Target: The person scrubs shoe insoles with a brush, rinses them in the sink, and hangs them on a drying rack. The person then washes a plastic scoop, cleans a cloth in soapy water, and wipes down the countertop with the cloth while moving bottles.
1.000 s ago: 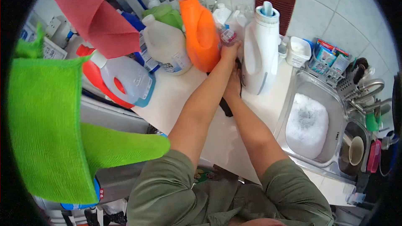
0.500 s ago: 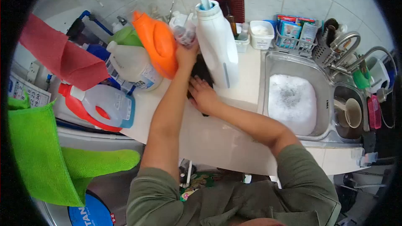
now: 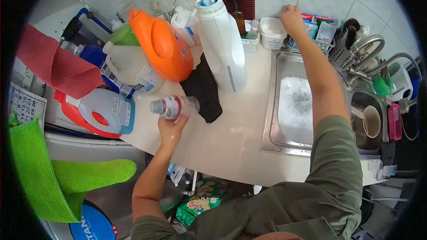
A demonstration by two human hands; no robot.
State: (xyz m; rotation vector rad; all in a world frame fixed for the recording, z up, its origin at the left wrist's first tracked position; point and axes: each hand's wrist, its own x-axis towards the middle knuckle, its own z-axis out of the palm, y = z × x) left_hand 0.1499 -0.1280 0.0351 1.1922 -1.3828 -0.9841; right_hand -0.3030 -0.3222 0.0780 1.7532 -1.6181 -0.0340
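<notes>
My left hand grips a small clear plastic bottle with a red and white label, tilted sideways above the counter. Close beside it lies a folded black cloth, partly behind a tall white detergent bottle. My right hand is stretched to the back wall, between a white tub and a wire basket of packets. Its fingers are curled; whatever they may hold is hidden.
An orange jug, a clear jug and a red-handled bottle crowd the left. Suds fill the sink on the right, below a faucet. A green cloth hangs at lower left.
My left hand has brought the small bottle from the back toward the counter's front. My right hand has left the black cloth and moved to the wire basket at the back right.
</notes>
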